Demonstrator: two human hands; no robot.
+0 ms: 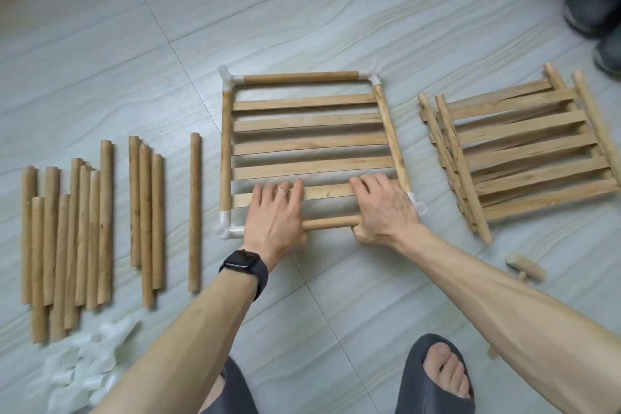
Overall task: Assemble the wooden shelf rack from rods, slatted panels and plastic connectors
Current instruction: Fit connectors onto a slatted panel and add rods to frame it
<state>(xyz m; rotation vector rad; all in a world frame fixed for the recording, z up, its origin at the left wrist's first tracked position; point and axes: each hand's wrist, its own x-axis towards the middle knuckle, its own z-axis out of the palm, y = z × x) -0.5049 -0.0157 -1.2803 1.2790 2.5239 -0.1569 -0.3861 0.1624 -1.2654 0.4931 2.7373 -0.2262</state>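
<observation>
— What are the hands doing?
— Left hand (275,212) and right hand (383,208) each curl round the front rod (331,222), fingers over the nearest slat.
— And the slatted panel (312,144)?
— Flat on the floor (302,10), connectors (232,228) at its corners; spare rods (67,239) lie left.

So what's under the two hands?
A wooden rod and the nearest slat of the framed panel. Left hand and right hand cover the rod's ends.

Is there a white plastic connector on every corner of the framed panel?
Yes. The framed panel shows white connectors at all four corners, the near right one beside the right hand.
</observation>
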